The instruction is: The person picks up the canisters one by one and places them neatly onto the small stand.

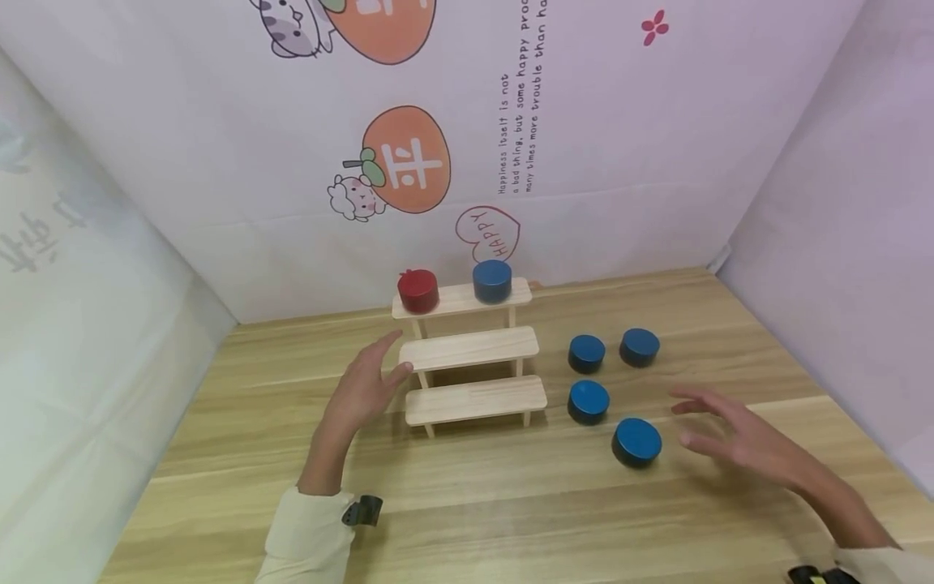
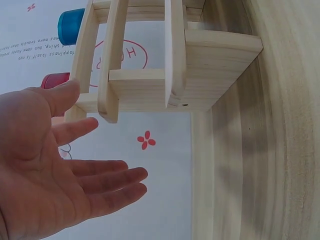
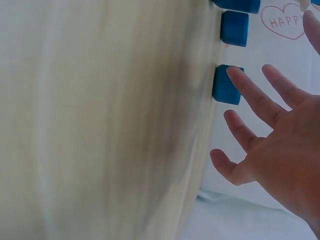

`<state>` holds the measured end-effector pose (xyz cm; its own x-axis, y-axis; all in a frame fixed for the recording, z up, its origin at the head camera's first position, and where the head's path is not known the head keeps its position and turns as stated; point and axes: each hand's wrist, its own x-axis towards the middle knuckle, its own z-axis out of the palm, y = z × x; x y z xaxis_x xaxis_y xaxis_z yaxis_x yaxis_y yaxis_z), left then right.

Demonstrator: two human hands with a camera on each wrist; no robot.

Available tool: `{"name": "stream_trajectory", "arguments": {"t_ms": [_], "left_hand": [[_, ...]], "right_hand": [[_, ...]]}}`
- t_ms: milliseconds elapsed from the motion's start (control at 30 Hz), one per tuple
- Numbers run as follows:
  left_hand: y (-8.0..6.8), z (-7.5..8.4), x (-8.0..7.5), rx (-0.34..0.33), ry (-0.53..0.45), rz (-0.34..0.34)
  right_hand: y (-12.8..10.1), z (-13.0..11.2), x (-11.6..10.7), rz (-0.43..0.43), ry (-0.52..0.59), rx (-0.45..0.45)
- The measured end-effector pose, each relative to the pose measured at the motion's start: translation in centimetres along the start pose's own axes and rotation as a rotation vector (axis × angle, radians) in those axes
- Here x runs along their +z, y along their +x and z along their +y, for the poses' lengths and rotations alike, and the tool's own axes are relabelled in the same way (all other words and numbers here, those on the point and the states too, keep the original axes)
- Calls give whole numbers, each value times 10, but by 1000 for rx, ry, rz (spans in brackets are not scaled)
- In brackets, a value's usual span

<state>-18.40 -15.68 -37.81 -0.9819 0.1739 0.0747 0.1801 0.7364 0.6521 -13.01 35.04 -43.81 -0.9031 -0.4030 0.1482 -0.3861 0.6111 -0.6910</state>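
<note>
A three-step wooden display stand (image 1: pixel 470 349) stands at the middle of the table. On its top step sit a red round block (image 1: pixel 418 292) at the left and a blue round block (image 1: pixel 492 281) at the right. My left hand (image 1: pixel 362 388) hovers beside the stand's left side, fingers spread and holding nothing; the left wrist view shows its bare palm (image 2: pixel 45 170). To the stand's right, several blue round blocks (image 1: pixel 637 443) rest on the table. Just right of them my right hand (image 1: pixel 744 438) is held above the table, fingers apart, with nothing in it.
The wood-grain table (image 1: pixel 467 519) is bounded by a printed white cloth (image 1: pixel 584 146) behind and by more white cloth at both sides. The stand's middle step (image 1: pixel 470 349) and lower step (image 1: pixel 474 400) face the front.
</note>
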Motion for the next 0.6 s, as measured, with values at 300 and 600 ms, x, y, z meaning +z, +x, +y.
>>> {"name": "stream_trajectory", "arguments": {"t_ms": [300, 600], "left_hand": [[4, -2, 5, -18, -1, -8], [5, -5, 6, 2, 15, -3]], "right_hand": [[-2, 0, 14, 10, -23, -16], [1, -5, 20, -7, -10, 0]]}}
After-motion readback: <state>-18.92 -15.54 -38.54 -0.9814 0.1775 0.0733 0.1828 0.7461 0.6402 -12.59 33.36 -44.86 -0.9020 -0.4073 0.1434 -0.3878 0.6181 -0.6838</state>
